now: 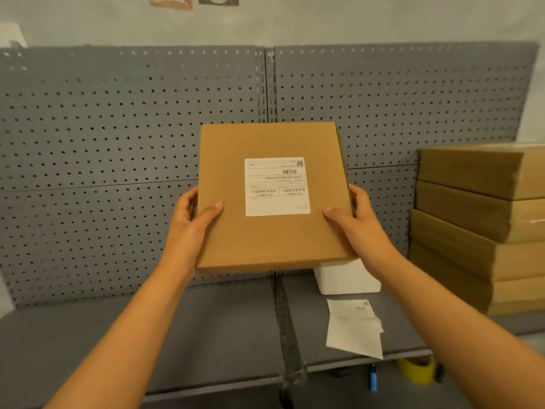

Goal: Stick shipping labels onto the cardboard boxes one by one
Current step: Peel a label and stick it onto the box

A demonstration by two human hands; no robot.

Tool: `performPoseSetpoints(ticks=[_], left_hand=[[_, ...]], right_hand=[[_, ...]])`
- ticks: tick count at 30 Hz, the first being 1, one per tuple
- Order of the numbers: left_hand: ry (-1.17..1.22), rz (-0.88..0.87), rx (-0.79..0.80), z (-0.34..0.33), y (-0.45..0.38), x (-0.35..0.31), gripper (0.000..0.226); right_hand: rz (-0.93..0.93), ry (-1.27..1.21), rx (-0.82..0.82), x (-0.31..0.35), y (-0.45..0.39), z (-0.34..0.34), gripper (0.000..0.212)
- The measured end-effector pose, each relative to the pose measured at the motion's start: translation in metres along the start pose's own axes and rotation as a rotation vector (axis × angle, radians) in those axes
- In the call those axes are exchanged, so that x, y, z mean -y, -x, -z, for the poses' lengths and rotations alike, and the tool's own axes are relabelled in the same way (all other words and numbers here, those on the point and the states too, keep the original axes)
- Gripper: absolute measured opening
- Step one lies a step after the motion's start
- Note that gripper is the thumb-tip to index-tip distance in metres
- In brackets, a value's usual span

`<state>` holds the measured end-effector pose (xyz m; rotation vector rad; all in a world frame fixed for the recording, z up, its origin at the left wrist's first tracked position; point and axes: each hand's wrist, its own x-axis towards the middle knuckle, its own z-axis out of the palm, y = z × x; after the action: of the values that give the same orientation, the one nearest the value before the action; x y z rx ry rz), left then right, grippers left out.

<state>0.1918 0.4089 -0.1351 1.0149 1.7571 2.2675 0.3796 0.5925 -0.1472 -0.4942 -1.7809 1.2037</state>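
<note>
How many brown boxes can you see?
5. One cardboard box with a label is held up between the left hand and right hand. Four more sit in a stack at the right; others may be hidden past the edge.

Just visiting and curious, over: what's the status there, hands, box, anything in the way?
Left hand and right hand grip the cardboard box by its sides, held up. Shipping label stuck on its face. Nothing blocking; stack of boxes stands right.

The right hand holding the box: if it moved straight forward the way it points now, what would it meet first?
Probably the grey pegboard wall behind the box. The right hand points up and away from the person; nothing shows between, though depth is unclear.
</note>
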Motion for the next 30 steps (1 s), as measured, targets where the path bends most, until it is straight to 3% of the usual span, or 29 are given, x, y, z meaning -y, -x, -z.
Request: performPoseSetpoints(ticks=[11,18,30], left_hand=[[-0.047,-0.088,-0.079,-0.128,0.03,-0.04,0.048],[-0.038,-0.155,-0.128,-0.171,0.029,-0.07,0.044],[0.075,-0.217,-0.087,-0.272,0.018,-0.112,0.039]], right_hand=[[0.118,-0.09,0.021,0.014,-0.029,0.133,0.057],[0.208,-0.077,0.026,0.038,-0.048,0.179,0.071],[0.327,-0.019,-0.166,0.084,-0.077,0.271,0.062]])
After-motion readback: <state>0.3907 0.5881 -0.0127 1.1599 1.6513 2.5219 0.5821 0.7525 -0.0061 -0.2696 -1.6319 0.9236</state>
